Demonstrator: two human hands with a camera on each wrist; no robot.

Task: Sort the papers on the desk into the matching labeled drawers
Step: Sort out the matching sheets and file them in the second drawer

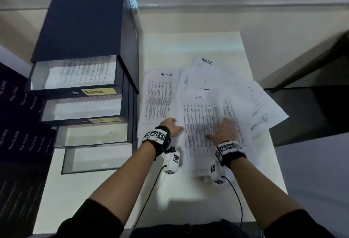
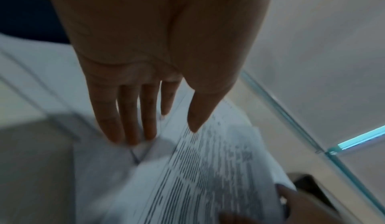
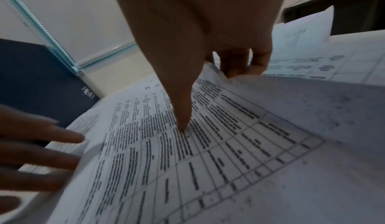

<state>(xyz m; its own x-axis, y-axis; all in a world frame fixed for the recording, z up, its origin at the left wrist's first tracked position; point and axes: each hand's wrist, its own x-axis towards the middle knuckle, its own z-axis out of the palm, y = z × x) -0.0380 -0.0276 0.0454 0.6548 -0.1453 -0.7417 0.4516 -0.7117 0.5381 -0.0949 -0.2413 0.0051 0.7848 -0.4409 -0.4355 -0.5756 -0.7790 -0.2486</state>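
Note:
A printed sheet headed H-R [image 1: 198, 109] lies on top of a loose spread of papers on the white desk [image 1: 188, 45]. My right hand [image 1: 225, 130] pinches its right edge. In the right wrist view the right hand [image 3: 198, 54] has its thumb on the H-R sheet [image 3: 187, 161] and its fingers curled under the raised edge. My left hand [image 1: 171, 125] lies open at the sheet's left edge. The left wrist view shows the left hand [image 2: 147, 112] with straight fingers over the H-R sheet [image 2: 198, 170]. A sheet headed Admin [image 1: 157, 97] lies further left.
A dark blue drawer cabinet [image 1: 85, 29] stands at the desk's left with several drawers pulled out. The top one is labelled Admin [image 1: 98, 91] and holds paper; the one below reads H-R [image 1: 102, 120]. A Task List sheet [image 1: 206, 61] lies farther back. A dark table [image 1: 311, 109] adjoins on the right.

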